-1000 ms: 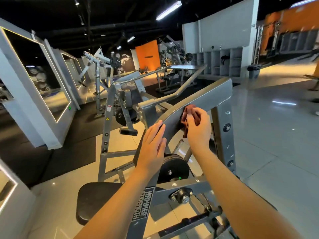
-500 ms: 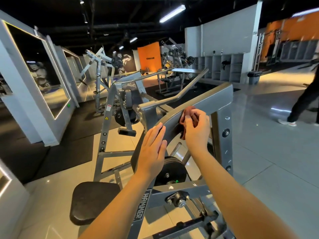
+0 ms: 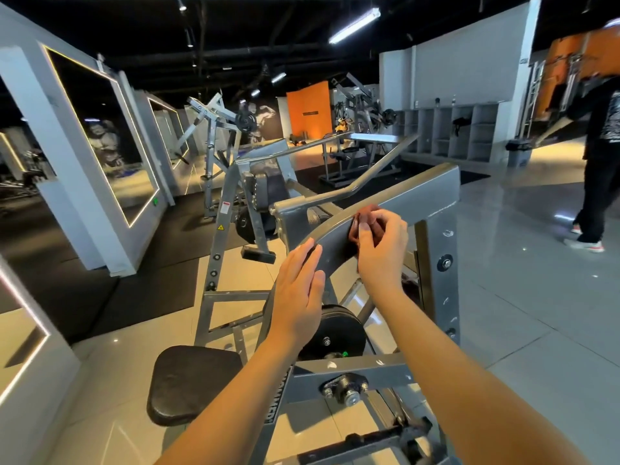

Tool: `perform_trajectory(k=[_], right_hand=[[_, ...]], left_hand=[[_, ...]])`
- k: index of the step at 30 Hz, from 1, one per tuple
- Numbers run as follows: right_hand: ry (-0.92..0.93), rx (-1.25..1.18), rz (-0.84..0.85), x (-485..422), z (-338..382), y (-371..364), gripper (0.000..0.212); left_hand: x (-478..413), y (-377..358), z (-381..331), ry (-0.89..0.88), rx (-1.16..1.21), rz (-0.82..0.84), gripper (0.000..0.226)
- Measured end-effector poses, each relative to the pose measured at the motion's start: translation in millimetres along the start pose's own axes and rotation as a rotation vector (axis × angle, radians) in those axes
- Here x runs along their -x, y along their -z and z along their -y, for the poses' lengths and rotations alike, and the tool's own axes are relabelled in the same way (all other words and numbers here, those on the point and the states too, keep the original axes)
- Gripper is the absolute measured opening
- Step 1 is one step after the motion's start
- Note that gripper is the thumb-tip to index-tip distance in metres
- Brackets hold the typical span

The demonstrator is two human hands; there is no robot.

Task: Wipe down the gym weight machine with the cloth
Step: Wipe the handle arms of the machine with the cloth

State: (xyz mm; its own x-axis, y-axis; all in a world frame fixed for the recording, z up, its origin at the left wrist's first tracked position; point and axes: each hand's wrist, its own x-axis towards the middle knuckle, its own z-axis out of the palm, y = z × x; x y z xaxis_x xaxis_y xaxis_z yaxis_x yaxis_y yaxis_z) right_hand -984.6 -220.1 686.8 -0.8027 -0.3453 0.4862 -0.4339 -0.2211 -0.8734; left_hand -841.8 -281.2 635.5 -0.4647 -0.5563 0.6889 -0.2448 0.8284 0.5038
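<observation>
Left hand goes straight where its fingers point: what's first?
Left hand lies flat on the curved arm, so it would slide up that. Next is probably the cloth in the right hand, though depth is unclear.

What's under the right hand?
A red-brown cloth, pinched against the machine's grey arm. The right hand covers most of it; its full extent is hidden.
</observation>
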Motion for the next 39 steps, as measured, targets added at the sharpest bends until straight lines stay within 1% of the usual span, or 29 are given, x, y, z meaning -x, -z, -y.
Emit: perform_trajectory(k=[2, 5, 7, 8, 9, 11, 13, 15, 17, 19, 20, 21, 22, 23, 25, 26, 27, 29, 31, 33, 35, 36, 37, 39], right_hand=[[0.046, 0.005, 0.090, 17, -3, -11, 0.019], [0.145, 0.054, 0.283, 44, -11, -14, 0.021], [0.174, 0.117, 0.344, 44, -15, -7, 0.019], [0.186, 0.130, 0.313, 38, -16, -2, 0.019], [0.187, 0.116, 0.244, 29, -16, 2, 0.020], [0.103, 0.018, 0.073, 6, -11, 10, 0.021], [0.026, -0.018, -0.005, -7, -7, 10, 0.026], [0.045, 0.002, 0.037, 0, -8, 5, 0.025], [0.123, 0.006, 0.173, 16, -12, 2, 0.020], [0.204, 0.089, 0.341, 30, -18, 6, 0.020], [0.225, 0.141, 0.393, 31, -21, 10, 0.020], [0.233, 0.164, 0.399, 28, -20, 14, 0.020], [0.232, 0.155, 0.354, 22, -19, 19, 0.019], [0.212, 0.119, 0.270, 15, -18, 23, 0.018], [0.088, 0.010, 0.089, -5, -13, 27, 0.019], [0.039, -0.010, 0.038, -13, -12, 26, 0.022], [0.016, 0.001, 0.029, -16, -12, 24, 0.027], [0.043, 0.011, 0.080, -8, -12, 17, 0.025], [0.114, 0.029, 0.216, 14, -15, 10, 0.021], [0.178, 0.119, 0.361, 32, -23, 7, 0.023], [0.204, 0.187, 0.416, 33, -26, 9, 0.023], [0.204, 0.172, 0.387, 29, -25, 11, 0.021], [0.185, 0.129, 0.324, 24, -23, 12, 0.019], [0.102, 0.030, 0.187, 14, -18, 10, 0.019]], left_hand=[[0, -3, -5, 0.018, 0.024, -0.024, 0.045], [0, -6, -11, 0.063, 0.077, -0.084, 0.043], [1, -7, -9, 0.069, 0.079, -0.091, 0.045], [2, -8, -7, 0.049, 0.066, -0.088, 0.046], [3, -8, -5, 0.029, 0.049, -0.085, 0.046], [3, -11, -3, 0.021, 0.024, -0.088, 0.046], [2, -14, -6, 0.045, 0.011, -0.116, 0.046], [2, -16, -11, 0.057, -0.003, -0.144, 0.048], [2, -19, -17, 0.059, -0.032, -0.161, 0.047], [0, -20, -23, 0.082, -0.065, -0.159, 0.049], [-2, -21, -26, 0.091, -0.086, -0.149, 0.052], [-3, -21, -28, 0.085, -0.116, -0.133, 0.054], [-5, -22, -28, 0.066, -0.153, -0.116, 0.055], [-6, -24, -27, 0.044, -0.187, -0.104, 0.055], [-7, -26, -23, 0.032, -0.208, -0.114, 0.054], [-8, -27, -22, 0.043, -0.196, -0.132, 0.053], [-9, -28, -21, 0.054, -0.184, -0.148, 0.053], [-9, -30, -20, 0.052, -0.182, -0.165, 0.051], [-9, -32, -21, 0.054, -0.172, -0.173, 0.049], [-10, -31, -20, 0.072, -0.139, -0.184, 0.048], [-9, -27, -17, 0.069, -0.116, -0.181, 0.049], [-9, -25, -16, 0.058, -0.111, -0.169, 0.049], [-9, -21, -16, 0.044, -0.109, -0.153, 0.050], [-8, -15, -15, 0.025, -0.110, -0.125, 0.049]])
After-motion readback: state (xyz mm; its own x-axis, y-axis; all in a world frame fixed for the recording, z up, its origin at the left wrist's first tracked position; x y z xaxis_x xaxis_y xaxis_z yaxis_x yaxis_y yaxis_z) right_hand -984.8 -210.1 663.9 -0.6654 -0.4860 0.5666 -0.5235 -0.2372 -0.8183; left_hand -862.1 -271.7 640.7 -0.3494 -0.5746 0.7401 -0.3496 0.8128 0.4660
